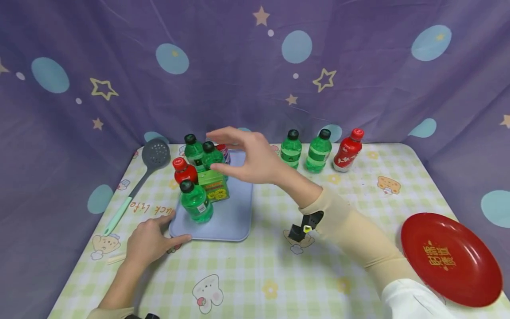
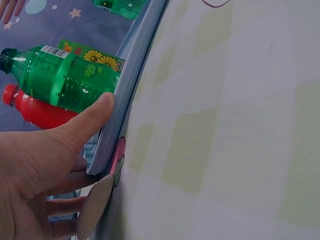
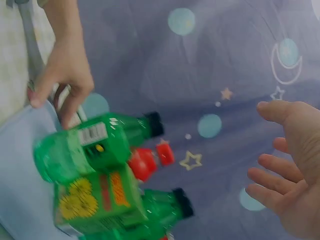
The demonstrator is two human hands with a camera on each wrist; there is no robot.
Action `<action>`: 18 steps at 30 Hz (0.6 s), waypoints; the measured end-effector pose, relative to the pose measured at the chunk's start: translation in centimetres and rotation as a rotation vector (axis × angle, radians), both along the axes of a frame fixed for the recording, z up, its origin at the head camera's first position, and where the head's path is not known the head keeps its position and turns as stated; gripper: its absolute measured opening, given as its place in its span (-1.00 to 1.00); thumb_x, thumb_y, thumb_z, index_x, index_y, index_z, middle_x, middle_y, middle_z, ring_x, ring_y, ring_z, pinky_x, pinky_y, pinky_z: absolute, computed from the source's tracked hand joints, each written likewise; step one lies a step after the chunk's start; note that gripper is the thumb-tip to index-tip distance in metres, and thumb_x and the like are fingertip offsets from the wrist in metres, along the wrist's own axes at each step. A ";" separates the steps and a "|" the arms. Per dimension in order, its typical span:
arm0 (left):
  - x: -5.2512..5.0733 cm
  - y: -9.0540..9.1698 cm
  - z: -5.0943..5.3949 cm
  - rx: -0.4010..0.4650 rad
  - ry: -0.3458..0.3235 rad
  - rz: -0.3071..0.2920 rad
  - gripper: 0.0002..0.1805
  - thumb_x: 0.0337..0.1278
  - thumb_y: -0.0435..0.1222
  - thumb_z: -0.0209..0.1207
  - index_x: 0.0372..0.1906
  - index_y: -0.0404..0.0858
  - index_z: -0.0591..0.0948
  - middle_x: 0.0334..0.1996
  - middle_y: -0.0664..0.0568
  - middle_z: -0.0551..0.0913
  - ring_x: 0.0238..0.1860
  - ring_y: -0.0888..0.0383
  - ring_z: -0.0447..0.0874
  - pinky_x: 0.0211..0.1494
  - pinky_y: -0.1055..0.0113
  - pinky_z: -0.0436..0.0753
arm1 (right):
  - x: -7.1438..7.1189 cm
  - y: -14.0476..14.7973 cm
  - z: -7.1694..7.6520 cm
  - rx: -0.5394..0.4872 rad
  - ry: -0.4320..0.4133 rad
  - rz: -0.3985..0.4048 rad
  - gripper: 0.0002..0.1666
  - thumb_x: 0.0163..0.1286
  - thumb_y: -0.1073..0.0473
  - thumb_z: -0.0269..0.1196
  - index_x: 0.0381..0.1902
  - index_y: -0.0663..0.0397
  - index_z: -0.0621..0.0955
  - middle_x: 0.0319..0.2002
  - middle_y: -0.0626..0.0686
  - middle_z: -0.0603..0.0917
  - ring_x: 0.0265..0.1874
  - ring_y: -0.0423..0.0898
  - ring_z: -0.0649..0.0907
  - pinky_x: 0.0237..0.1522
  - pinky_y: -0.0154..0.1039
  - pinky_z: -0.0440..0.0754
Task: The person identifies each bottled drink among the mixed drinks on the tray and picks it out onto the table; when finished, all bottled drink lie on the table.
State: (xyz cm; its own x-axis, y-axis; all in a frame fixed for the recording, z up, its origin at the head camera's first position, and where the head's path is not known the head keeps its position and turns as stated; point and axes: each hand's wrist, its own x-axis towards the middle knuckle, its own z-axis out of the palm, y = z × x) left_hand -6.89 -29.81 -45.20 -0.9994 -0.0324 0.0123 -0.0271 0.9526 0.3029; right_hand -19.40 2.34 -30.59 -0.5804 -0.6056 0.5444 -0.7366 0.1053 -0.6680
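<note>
A light blue tray (image 1: 239,217) bears a green bottle (image 1: 197,206) at its front left, a green and yellow drink box (image 1: 215,188), a red bottle (image 1: 186,175), two more green bottles and a partly hidden can (image 1: 224,153). My left hand (image 1: 149,241) holds the tray's near left corner. In the left wrist view its thumb (image 2: 102,107) lies on the rim, its other fingers along the outer side. Over the tray's right part hovers my right hand (image 1: 255,159), thumb and fingers spread apart beside a black-capped green bottle (image 1: 211,155). The right wrist view shows nothing in it.
Right of the tray, two green bottles (image 1: 291,150) and a red bottle (image 1: 348,151) stand at the back. A grey slotted turner (image 1: 156,153) with a mint handle lies on the left. At the front right is a red plate (image 1: 470,261). A purple curtain hangs behind.
</note>
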 end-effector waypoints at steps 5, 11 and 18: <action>-0.1 -0.1 0.0 -0.002 0.008 -0.006 0.12 -0.28 0.39 0.57 0.32 -0.33 0.67 0.06 -0.47 0.74 -0.11 -0.40 0.80 -0.49 0.12 0.62 | 0.8 -1.6 -1.6 0.028 -0.005 0.046 -0.29 0.35 0.09 0.53 0.41 0.07 0.59 0.31 0.07 0.72 0.31 -0.10 0.72 0.33 -0.29 0.64; 0.0 -0.1 0.0 0.005 0.003 -0.003 0.12 -0.28 0.38 0.58 0.33 -0.33 0.67 0.03 -0.49 0.75 -0.16 -0.39 0.80 -0.53 0.16 0.59 | 1.5 -3.5 -3.3 0.046 0.012 0.076 -0.29 0.34 0.07 0.54 0.40 0.09 0.59 0.31 0.08 0.72 0.29 -0.13 0.73 0.31 -0.39 0.61; 0.1 -0.1 0.0 0.022 -0.012 0.005 0.14 -0.30 0.37 0.59 0.35 -0.31 0.65 -0.05 -0.52 0.75 -0.25 -0.37 0.80 -0.59 0.21 0.53 | 2.0 -4.9 -4.6 0.063 0.016 0.099 -0.27 0.34 0.07 0.54 0.41 0.12 0.58 0.30 0.12 0.73 0.29 0.00 0.74 0.34 -0.21 0.65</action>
